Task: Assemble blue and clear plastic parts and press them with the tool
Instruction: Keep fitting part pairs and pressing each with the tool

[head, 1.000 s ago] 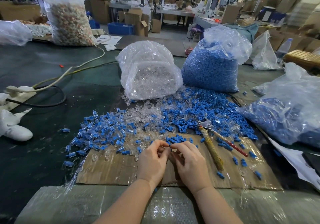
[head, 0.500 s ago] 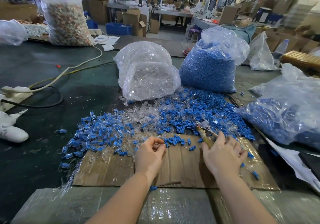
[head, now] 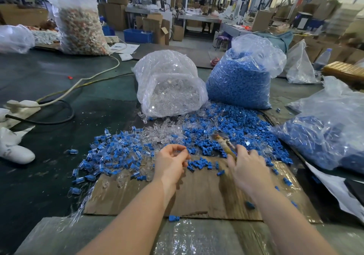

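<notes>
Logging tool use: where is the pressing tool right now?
In the head view, right of centre: the tool is gripped by the right hand, lifted over the loose blue parts.

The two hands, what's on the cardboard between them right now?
In the head view, a small cluster of loose blue parts lies on the cardboard between the left hand and the right hand.

Loose blue parts (head: pixel 226 124) and clear parts (head: pixel 163 130) heaped across cardboard, yellow-handled tool (head: pixel 224 142) tilted above them, blurred
</notes>
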`<state>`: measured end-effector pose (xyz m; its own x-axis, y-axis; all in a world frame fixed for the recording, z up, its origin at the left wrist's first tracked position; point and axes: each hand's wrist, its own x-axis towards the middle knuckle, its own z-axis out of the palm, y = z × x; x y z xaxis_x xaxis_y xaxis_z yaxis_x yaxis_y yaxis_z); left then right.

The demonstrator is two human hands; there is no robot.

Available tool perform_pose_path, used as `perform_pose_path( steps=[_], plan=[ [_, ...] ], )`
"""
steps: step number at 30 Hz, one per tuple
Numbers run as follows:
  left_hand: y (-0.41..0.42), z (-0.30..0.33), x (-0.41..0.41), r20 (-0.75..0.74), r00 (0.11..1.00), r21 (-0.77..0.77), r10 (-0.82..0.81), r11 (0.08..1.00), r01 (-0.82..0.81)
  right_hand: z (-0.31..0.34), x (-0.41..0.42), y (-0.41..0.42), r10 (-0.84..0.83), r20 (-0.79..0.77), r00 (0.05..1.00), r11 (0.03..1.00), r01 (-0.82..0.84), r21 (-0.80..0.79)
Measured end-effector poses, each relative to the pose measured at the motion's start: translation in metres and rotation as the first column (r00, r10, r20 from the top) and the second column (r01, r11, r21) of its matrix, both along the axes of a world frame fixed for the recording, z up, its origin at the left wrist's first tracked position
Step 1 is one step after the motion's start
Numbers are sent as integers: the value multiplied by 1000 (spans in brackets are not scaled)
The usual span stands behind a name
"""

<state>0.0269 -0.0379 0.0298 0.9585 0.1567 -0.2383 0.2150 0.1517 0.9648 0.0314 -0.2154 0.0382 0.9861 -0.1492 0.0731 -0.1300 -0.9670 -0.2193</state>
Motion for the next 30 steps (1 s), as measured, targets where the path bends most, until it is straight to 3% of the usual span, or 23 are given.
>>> perform_pose_path(
  steps=[2,4,6,10,13,18,30],
  plan=[
    [3,5,7,-29,999,-75,33,997,-35,16,-2,10,147,-120,982,886,-77,457],
    [4,8,12,-34,998,-81,62,995,-64,30,-8,18,227,-224,948,698,2,716],
    [6,9,17,-20,996,-47,87,995,-88,38,-14,26,280,-318,906,592,98,800],
    [12,8,21,-6,991,-10,135,991,-135,40,-18,31,331,-392,858,467,212,859],
    [14,8,21,-6,988,-4,151,988,-151,37,-19,31,379,-394,837,472,191,861],
    [15,9,21,-4,988,27,157,987,-157,37,-19,34,381,-428,820,597,135,791],
    [13,8,25,2,986,63,166,984,-166,38,-19,32,421,-427,801,582,122,804]
  ],
)
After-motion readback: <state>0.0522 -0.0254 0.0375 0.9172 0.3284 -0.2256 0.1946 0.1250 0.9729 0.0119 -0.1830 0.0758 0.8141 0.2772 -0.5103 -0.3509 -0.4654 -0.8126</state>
